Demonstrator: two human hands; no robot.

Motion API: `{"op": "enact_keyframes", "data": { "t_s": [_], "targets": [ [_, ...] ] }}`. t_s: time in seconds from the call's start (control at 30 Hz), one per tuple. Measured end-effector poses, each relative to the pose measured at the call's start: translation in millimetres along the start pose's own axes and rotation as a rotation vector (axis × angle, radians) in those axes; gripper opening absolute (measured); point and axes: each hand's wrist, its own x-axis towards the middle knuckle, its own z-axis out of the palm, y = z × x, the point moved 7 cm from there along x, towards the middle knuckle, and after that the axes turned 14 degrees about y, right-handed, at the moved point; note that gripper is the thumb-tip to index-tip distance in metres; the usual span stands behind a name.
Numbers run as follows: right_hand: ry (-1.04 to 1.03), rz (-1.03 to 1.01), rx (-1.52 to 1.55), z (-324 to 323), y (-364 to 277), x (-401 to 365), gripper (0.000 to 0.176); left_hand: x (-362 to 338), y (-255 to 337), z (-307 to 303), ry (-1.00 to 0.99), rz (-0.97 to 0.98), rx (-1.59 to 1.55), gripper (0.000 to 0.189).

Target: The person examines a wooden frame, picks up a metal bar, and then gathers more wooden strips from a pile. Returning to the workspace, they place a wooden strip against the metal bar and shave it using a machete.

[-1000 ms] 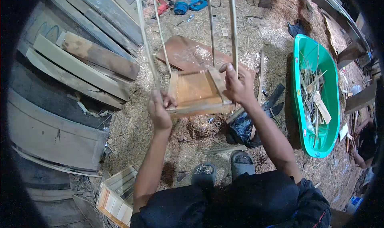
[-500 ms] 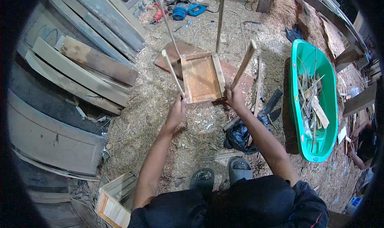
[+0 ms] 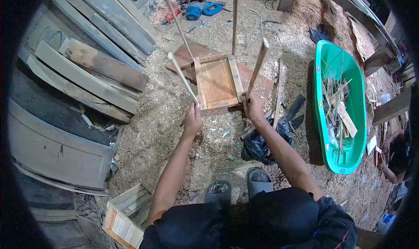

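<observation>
An upturned wooden stool sits in front of me on a brown board, its legs pointing up and its hollow underside facing me. My left hand is closed at the near left corner, where a pale leg meets the frame. At the near right corner, my right hand wraps around the base of another leg. Shavings speckle the underside. The fingers under the frame are partly hidden.
A green tub of wood scraps stands right, near a black plastic bag. Planks lean left; a slatted wooden crate lies lower left. Blue power tools lie at the back. Another person's arm shows far right.
The view has shifted slightly, so most things sit a little higher and further left. The stool's near legs lean a bit more to the left; both hands keep their places on it.
</observation>
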Motion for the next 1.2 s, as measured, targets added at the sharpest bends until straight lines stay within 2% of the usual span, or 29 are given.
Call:
{"op": "enact_keyframes", "data": {
  "t_s": [0.07,0.17,0.27,0.37,0.4,0.47,0.5,0.6,0.7,0.73,0.77,0.8,0.83,0.9,1.0,1.07,1.13,1.17,1.2],
  "targets": [
    [-0.024,0.027,-0.01,2,1,-4,0.012,-3,-3,2,0.032,0.031,-0.064,0.042],
    [-0.014,0.009,0.039,1,1,-4,0.016,-2,4,1,0.022,-0.048,-0.124,0.043],
    [-0.009,-0.042,0.015,2,6,-4,0.017,-6,-15,1,0.013,-0.133,0.061,0.044],
    [-0.129,0.14,0.068,3,2,-7,0.017,-23,42,-17,0.402,-0.036,0.072,0.053],
    [-0.168,0.142,0.048,6,-2,-12,0.017,-28,57,-16,0.407,0.049,0.029,0.056],
    [-0.247,0.149,0.004,16,-14,-28,0.017,-37,81,-15,0.411,0.216,-0.057,0.062],
    [-0.255,0.177,0.109,17,-32,-31,0.032,-35,109,-14,0.339,0.254,-0.113,0.059],
    [-0.274,0.096,0.104,21,-62,-44,0.034,-26,148,9,0.123,0.234,-0.3,0.04],
    [-0.366,0.12,0.082,28,-80,-47,0.035,-8,175,8,0.088,0.339,-0.3,0.034],
    [-0.396,0.127,0.061,32,-82,-52,0.036,-8,168,7,0.088,0.212,-0.367,0.032],
    [-0.337,0.093,0.153,31,-87,-53,0.038,-9,160,7,0.089,0.087,-0.434,0.031],
    [-0.4,0.054,0.155,36,-92,-52,0.037,-10,150,9,0.089,-0.04,-0.502,0.03],
    [-0.462,0.015,0.155,40,-95,-51,0.036,-4,149,2,0.212,0.028,-0.543,0.03],
    [-0.575,-0.096,0.271,33,-115,-33,0.032,5,140,-24,0.27,-0.045,-0.667,0.034],
    [-0.29,0.118,0.338,17,-78,14,0.035,33,137,-82,0.474,-0.144,-0.67,0.052],
    [0.103,0.026,0.161,-21,-81,66,0.04,43,150,-112,0.465,-0.208,-0.716,0.058],
    [0.098,0.016,0.252,-11,-75,94,0.042,49,168,-136,0.392,-0.252,-0.664,0.061],
    [0.101,0.01,0.3,-7,-75,102,0.044,52,181,-148,0.348,-0.213,-0.609,0.061],
    [-0.07,0.113,0.468,6,-72,100,0.047,58,179,-159,0.306,-0.251,-0.633,0.059]
  ]
}}
